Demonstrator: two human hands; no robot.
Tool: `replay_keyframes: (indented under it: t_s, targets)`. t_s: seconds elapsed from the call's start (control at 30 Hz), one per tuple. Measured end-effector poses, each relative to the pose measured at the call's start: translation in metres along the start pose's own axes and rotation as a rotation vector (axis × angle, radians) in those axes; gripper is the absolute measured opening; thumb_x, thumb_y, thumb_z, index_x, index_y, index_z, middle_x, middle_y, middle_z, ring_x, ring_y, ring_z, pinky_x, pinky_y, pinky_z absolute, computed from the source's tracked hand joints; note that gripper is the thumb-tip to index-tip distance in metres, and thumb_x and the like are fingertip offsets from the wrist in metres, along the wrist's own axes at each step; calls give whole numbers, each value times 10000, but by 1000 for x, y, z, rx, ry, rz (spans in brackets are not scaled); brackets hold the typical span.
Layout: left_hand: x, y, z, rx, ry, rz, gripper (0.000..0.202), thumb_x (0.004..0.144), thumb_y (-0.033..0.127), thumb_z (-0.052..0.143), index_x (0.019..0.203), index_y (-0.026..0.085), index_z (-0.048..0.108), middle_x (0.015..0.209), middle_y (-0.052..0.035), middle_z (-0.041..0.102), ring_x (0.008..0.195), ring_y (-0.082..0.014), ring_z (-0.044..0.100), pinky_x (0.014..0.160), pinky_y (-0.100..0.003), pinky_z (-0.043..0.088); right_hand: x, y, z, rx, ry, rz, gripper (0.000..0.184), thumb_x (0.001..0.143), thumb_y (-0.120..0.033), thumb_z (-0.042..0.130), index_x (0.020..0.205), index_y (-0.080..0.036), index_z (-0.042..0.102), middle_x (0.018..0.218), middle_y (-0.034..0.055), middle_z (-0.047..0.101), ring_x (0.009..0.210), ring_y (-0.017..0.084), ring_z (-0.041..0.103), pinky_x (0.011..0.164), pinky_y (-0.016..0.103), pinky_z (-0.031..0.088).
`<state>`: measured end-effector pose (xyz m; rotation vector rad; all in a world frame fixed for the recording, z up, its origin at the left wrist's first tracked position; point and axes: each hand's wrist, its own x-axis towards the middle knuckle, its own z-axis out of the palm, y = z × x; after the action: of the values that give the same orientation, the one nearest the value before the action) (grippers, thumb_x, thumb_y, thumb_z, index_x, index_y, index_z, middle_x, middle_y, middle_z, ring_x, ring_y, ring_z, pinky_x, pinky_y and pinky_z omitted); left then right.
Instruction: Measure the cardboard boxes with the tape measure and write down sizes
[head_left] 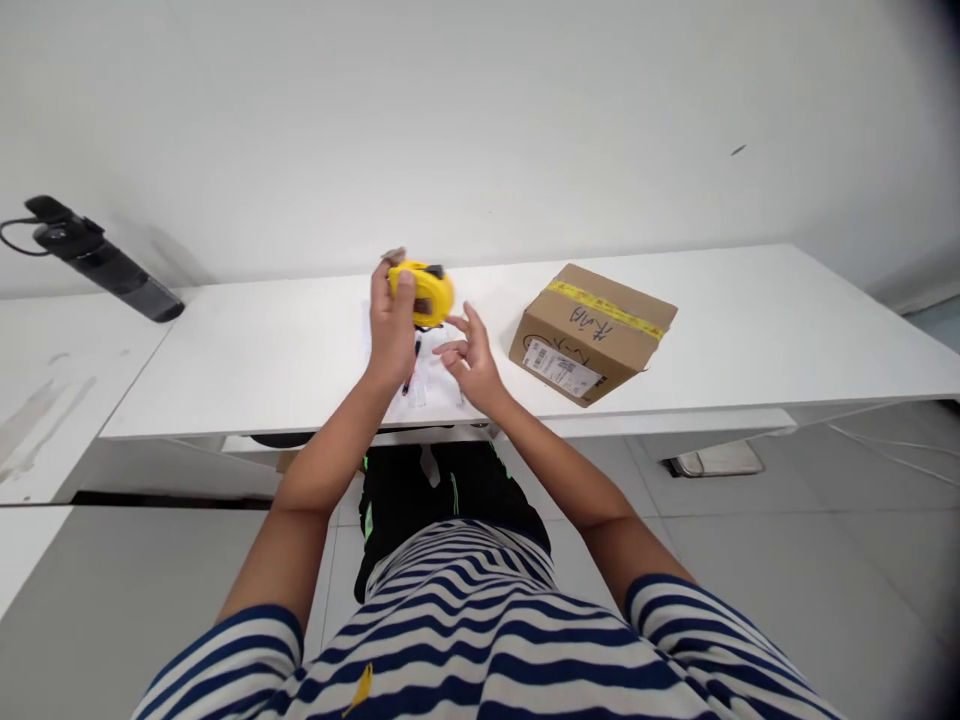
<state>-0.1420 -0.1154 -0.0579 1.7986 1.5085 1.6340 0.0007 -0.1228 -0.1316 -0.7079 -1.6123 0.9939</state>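
Observation:
My left hand [393,325] is wrapped round a yellow tape measure [437,298], held up above the white desk. A small metallic-looking end pokes out past the fingers at the top. Just right of the tape measure, my right hand [472,362] has its fingers spread, with nothing seen in it; whether a fingertip touches the case I cannot tell. Beneath the hands lie white paper [446,395], a dark pen [412,367] with a reddish part, and a clear item, perhaps a ruler, partly hidden.
A taped cardboard box [592,335] with a label and handwriting sits on the desk [750,340] to the right. At the far left stands a dark bottle [112,265] with a strap loop. A pale wall rises behind the desk.

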Motion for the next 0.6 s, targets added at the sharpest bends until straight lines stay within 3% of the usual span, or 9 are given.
replay_keyframes:
  t_s: [0.07, 0.13, 0.23, 0.33, 0.43, 0.5, 0.6]
  targets:
    - [-21, 43, -1, -66, -91, 15, 495, 1151, 553, 325, 1644, 511, 343, 1521, -30, 627, 1451, -269, 642, 1109, -458, 627, -4, -19, -1, 71, 60, -26, 922, 917, -876, 543, 1636, -332, 355, 1554, 167, 609, 1148, 261, 762, 961, 426, 636]
    - [-38, 81, -3, -97, -211, 38, 505, 1136, 590, 357, 1626, 488, 425, 1528, -32, 632, 1477, -290, 618, 1124, -483, 622, -12, -38, -7, 41, 173, -36, 774, 946, -871, 498, 1489, -319, 534, 1439, 142, 698, 1251, 287, 738, 1051, 449, 619]
    - [-50, 115, -11, -225, -344, 38, 465, 1078, 672, 471, 1431, 449, 678, 1503, -18, 663, 1500, -299, 588, 1160, -520, 596, -30, -56, -27, -42, 273, -95, 611, 983, -816, 504, 1256, -298, 678, 1273, 133, 776, 1238, 314, 754, 1104, 498, 607]
    - [-52, 118, -14, -549, -381, -89, 458, 957, 734, 661, 1035, 321, 842, 1441, -38, 707, 1461, -309, 607, 1121, -490, 595, -52, -63, -59, -175, 183, -237, 504, 971, -735, 618, 1190, -289, 700, 1264, 136, 795, 1264, 343, 757, 1091, 543, 622]
    - [-56, 107, -4, -825, -430, -393, 470, 840, 699, 821, 792, 231, 812, 1340, -58, 754, 1253, -252, 701, 961, -358, 601, -75, -65, -89, -368, 127, -333, 412, 952, -582, 735, 1232, -288, 664, 1389, 145, 774, 1312, 343, 749, 1045, 550, 647]
    - [-61, 99, 7, -880, -462, -568, 470, 767, 666, 897, 754, 209, 791, 1262, -56, 771, 1097, -191, 712, 876, -293, 571, -89, -65, -102, -466, 143, -322, 405, 949, -523, 763, 1258, -286, 651, 1428, 150, 763, 1285, 333, 768, 1001, 524, 667]
    - [-68, 90, 19, -826, -530, -682, 518, 700, 658, 945, 934, 217, 808, 1149, -46, 760, 987, -148, 682, 837, -269, 541, -105, -66, -116, -541, 187, -279, 444, 944, -463, 794, 1325, -283, 653, 1410, 146, 778, 1259, 324, 785, 999, 493, 675]
